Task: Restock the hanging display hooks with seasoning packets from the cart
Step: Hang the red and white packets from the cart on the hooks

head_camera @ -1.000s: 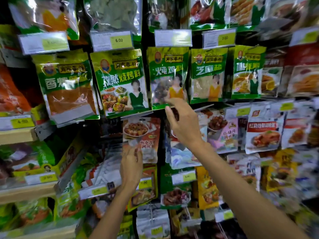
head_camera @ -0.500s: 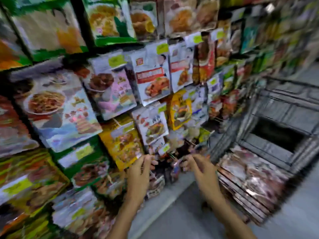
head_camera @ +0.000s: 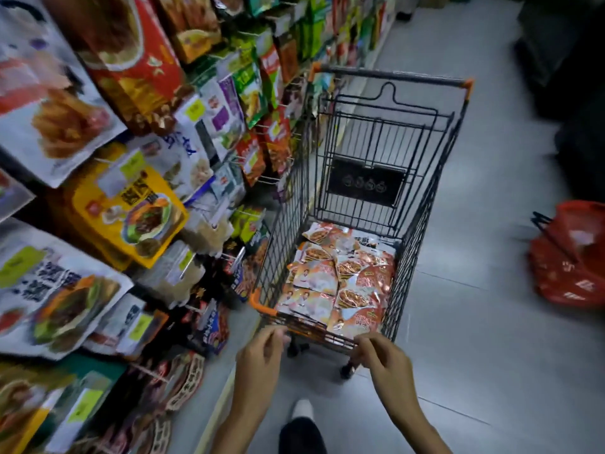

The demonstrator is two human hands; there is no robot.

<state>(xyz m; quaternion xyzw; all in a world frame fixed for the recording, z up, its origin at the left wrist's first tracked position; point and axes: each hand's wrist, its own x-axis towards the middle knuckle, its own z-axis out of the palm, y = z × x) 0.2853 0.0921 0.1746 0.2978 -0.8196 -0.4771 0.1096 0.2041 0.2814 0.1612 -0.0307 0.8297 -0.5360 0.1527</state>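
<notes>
A black wire shopping cart [head_camera: 429,191] with orange corners stands in the aisle ahead of me. Several red-and-white seasoning packets [head_camera: 340,276] lie piled in its basket. My left hand [head_camera: 262,358] hovers just short of the cart's near rim, fingers loosely curled and holding nothing. My right hand [head_camera: 383,358] hangs at the same height by the near right corner, also loosely curled and empty. The hanging display [head_camera: 137,198] of packets on hooks fills the left side of the view.
A red plastic bag [head_camera: 569,257] lies on the grey tile floor to the right of the cart. Dark shelving [head_camera: 563,54] stands at the far right. My shoe [head_camera: 302,409] shows on the floor between my arms.
My view has swung from the hooks down and right to the cart. Both hands left the hanging packets and dropped to the cart's near rim, holding nothing.
</notes>
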